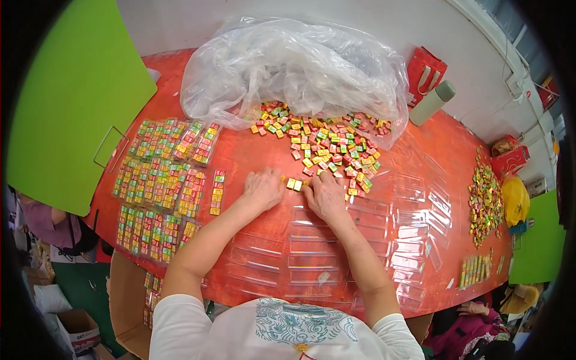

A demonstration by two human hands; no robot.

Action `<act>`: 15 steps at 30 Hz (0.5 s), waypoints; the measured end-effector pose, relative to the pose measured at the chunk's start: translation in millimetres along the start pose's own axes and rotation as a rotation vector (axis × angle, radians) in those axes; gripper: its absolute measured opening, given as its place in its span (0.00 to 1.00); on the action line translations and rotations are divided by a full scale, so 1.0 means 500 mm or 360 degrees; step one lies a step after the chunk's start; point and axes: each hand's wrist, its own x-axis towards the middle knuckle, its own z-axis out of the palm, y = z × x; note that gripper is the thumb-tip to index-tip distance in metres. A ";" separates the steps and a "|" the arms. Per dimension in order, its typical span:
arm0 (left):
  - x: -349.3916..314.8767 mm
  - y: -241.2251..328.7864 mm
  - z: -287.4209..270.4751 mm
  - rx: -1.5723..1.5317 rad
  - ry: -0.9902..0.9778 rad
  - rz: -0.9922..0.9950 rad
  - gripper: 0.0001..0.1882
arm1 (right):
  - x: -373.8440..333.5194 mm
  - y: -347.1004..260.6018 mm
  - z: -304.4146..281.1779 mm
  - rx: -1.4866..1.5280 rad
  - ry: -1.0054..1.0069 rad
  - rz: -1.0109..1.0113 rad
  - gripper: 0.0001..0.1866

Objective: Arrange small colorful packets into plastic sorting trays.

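My left hand (pixel 265 189) and my right hand (pixel 327 195) are close together over the middle of the red table. Between them lies a short row of small yellow, white and green boxes (pixel 294 184). The bent fingers of each hand close on one end of this row and partly cover it. Just beyond my right hand spreads a loose pile of small red, yellow and green boxes (pixel 336 150). A single filled strip of such boxes (pixel 217 192) lies left of my left hand. Clear plastic trays (pixel 309 258) lie under and around my right forearm.
Filled trays (pixel 147 180) stand in rows at the left. A crumpled clear plastic bag (pixel 288 66) covers the pile's far side. A green bottle (pixel 433 103) and red paper bag (pixel 425 75) stand far right. Another heap (pixel 485 198) lies at right; other people sit at both sides.
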 end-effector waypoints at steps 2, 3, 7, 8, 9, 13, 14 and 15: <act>-0.014 0.012 -0.009 -0.0081 -0.0108 0.0044 0.17 | 0.006 -0.003 -0.004 0.0106 -0.0133 0.0043 0.10; -0.014 0.014 -0.017 -0.0081 -0.0105 0.0041 0.17 | 0.011 0.000 -0.004 0.0106 -0.0132 0.0039 0.10; -0.009 0.003 -0.025 -0.0205 -0.0078 0.0147 0.20 | 0.037 0.025 0.015 -0.0006 0.0078 0.0027 0.10; -0.007 -0.001 -0.021 -0.0196 -0.0055 0.0210 0.21 | 0.041 0.032 0.023 -0.0061 0.0044 0.0004 0.08; -0.007 -0.002 -0.017 -0.0195 -0.0054 0.0205 0.21 | 0.045 0.034 0.028 -0.0111 0.0008 -0.0024 0.07; -0.003 0.022 -0.012 -0.0099 -0.0042 0.0303 0.22 | 0.035 0.046 0.030 -0.0082 0.0037 -0.0056 0.08; -0.002 0.031 -0.013 -0.0087 -0.0004 0.0345 0.22 | 0.030 0.051 0.028 -0.0073 0.0098 -0.0067 0.08; -0.001 0.036 -0.011 -0.0089 -0.0003 0.0343 0.22 | 0.030 0.049 0.021 -0.0061 0.0162 -0.0081 0.08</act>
